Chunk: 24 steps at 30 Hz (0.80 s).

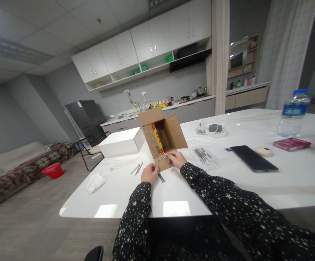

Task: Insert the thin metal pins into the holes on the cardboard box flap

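Observation:
An open cardboard box [170, 132] stands tilted on the table, its flaps spread and its opening facing me. Rows of small silvery bits, perhaps screw heads, dot its left flap [150, 137] and its front flap [161, 164]. At the front flap's left edge, my left hand [150, 173] is closed, its fingers curled against the cardboard. My right hand [177, 159] pinches at the row on the front flap; what lies between its fingertips is too small to make out. Dark screws [161, 177] lie beside my left hand, and several longer metal pins [137, 169] farther left.
Behind my left hand sits a white box [121, 141]; crumpled white plastic [95, 183] lies nearer. To the right are a clear bag of metal pieces [204, 156], a black phone [253, 158], a magenta box [291, 144] and a water bottle [293, 114].

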Motion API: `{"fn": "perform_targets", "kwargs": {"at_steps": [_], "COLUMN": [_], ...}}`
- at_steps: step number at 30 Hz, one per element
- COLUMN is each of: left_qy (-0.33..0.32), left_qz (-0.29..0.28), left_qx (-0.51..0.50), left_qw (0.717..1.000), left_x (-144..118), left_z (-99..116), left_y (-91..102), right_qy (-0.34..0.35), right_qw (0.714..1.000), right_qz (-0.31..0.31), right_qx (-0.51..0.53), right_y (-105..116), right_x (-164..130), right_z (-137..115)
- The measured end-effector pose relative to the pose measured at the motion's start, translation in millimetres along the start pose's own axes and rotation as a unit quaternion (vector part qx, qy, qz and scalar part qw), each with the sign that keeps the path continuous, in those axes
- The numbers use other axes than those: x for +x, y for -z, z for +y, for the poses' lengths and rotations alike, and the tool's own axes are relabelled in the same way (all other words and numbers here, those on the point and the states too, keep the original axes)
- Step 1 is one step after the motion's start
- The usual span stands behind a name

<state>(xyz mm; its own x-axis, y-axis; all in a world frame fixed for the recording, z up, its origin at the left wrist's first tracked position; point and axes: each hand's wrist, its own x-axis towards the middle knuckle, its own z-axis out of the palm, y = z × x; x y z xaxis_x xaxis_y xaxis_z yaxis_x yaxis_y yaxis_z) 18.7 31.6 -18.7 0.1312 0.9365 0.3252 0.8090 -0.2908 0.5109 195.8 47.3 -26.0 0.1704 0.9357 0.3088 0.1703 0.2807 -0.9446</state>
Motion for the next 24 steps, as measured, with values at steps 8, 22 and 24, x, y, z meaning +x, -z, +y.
{"fn": "perform_targets", "kwargs": {"at_steps": [8,22,24], "left_qy": [0.001,0.001,0.002], "left_qz": [-0.002,-0.005,-0.005], "left_qx": [0.010,0.005,0.003], "left_qw": [1.000,1.000,1.000], "left_x": [0,-1,-1], "left_z": [-1,2,2], "left_y": [-0.4,1.7,1.9], "right_qy": [-0.073,-0.041,0.026], "right_qw": [0.994,0.998,0.992], "right_qz": [-0.044,-0.046,-0.057], "right_qx": [0.067,-0.031,-0.110], "right_y": [-3,-3,-3], "right_x": [-4,-8,-12], "right_z": [-10,-9,-9]}}
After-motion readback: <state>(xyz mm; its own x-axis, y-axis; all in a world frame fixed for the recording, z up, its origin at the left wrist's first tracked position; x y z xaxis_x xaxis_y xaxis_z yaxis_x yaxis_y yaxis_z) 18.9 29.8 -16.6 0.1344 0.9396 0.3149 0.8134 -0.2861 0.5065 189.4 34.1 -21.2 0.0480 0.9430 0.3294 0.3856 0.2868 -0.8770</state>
